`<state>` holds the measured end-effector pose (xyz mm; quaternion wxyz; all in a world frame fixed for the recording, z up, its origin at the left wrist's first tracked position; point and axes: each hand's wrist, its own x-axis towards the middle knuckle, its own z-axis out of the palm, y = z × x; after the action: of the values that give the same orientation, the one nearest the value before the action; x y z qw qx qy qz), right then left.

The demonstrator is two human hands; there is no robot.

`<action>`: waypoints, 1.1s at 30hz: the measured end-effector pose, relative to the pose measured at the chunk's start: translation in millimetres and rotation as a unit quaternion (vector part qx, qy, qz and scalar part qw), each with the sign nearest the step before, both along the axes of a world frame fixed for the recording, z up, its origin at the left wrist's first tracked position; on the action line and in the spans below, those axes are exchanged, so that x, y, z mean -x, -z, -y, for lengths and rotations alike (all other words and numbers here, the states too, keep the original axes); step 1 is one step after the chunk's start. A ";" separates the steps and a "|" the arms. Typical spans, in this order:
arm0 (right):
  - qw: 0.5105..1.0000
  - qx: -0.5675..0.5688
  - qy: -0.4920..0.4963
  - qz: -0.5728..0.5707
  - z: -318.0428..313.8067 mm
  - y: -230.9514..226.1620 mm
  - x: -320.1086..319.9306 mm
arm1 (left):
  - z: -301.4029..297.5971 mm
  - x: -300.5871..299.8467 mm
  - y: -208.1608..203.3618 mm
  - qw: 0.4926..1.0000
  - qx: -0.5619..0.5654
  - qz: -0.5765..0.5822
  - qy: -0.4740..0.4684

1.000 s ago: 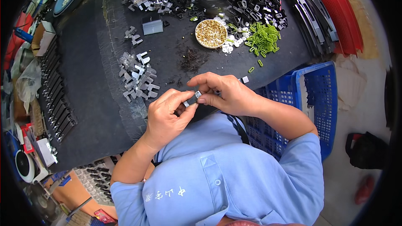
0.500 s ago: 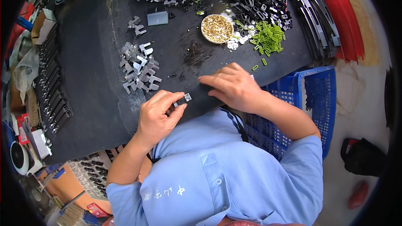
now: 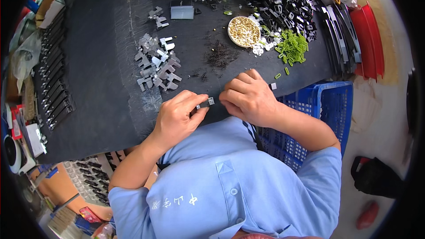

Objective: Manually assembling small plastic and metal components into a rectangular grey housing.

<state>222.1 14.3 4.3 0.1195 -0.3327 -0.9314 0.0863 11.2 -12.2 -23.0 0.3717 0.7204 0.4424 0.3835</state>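
Note:
Between the thumb and fingers of my left hand (image 3: 179, 114) sits a small black part with a shiny metal end (image 3: 210, 101); the grip covers much of it. My right hand (image 3: 251, 96) is just to the right, a small gap away, its fingertips pressed together. Whatever they pinch, if anything, is hidden. Beyond the hands lies a loose pile of thin dark screws or pins (image 3: 222, 55). A round dish of small brass-coloured pieces (image 3: 230, 39) stands farther off, with white discs (image 3: 258, 51) and green oval rings (image 3: 293, 46) beside it.
Metal brackets (image 3: 157, 62) lie in a heap left of centre, near a grey block (image 3: 182, 12). Black parts (image 3: 283, 6) cover the far right. Black assemblies (image 3: 56, 88) line the left side. A blue crate (image 3: 330, 93) stands below the table's right edge, near a red basket (image 3: 367, 40).
My right hand has come down toward the left hand, and its outstretched fingers have curled together. The left hand keeps its hold on the small part. The whole view has shifted slightly.

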 end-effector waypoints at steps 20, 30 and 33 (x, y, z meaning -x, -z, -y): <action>0.984 0.158 0.005 -0.078 -12.3 -17.5 10.4 | -7.7 2.6 -6.6 0.998 0.017 -0.031 0.046; 0.971 0.099 0.115 -0.187 -1.4 0.6 -48.6 | -9.9 -15.1 -17.2 0.998 0.003 0.021 0.051; 0.979 0.064 0.088 -0.175 -2.3 -13.9 -25.9 | -8.6 -18.8 -20.0 0.998 -0.036 0.002 0.044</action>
<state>248.0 16.6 18.2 0.2661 -0.4004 -0.8556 0.1918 29.9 -3.7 -3.0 0.3630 0.7516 0.3952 0.3836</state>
